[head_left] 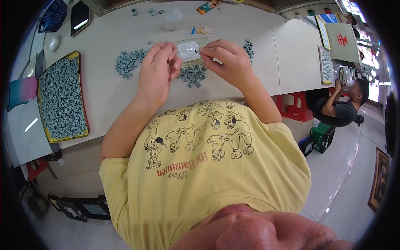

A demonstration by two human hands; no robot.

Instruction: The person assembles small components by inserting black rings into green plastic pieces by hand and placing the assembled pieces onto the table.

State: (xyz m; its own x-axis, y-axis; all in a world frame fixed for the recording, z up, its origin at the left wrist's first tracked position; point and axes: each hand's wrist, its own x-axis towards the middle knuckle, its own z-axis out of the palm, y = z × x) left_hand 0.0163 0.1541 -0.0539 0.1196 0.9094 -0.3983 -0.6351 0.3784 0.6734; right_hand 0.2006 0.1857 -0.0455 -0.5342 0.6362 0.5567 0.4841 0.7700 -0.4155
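My right hand is closed in a pinch, with a small blue-green stone at its fingertips. Facing it, my left hand has thumb and forefinger pressed together; whatever they hold, if anything, is too small to make out. Between the hands lies a whitish, clear piece with a round shape on a flat tan-edged pad. Loose blue-green stones are heaped just in front of the pad. Another stone pile spreads left of my left hand, and a smaller one sits partly behind my right hand.
A yellow-rimmed tray full of stones stands at the left. Toward the back are a phone, a blue basket, a translucent white container and an orange-green packet. A seated person works at the right, near a red stool.
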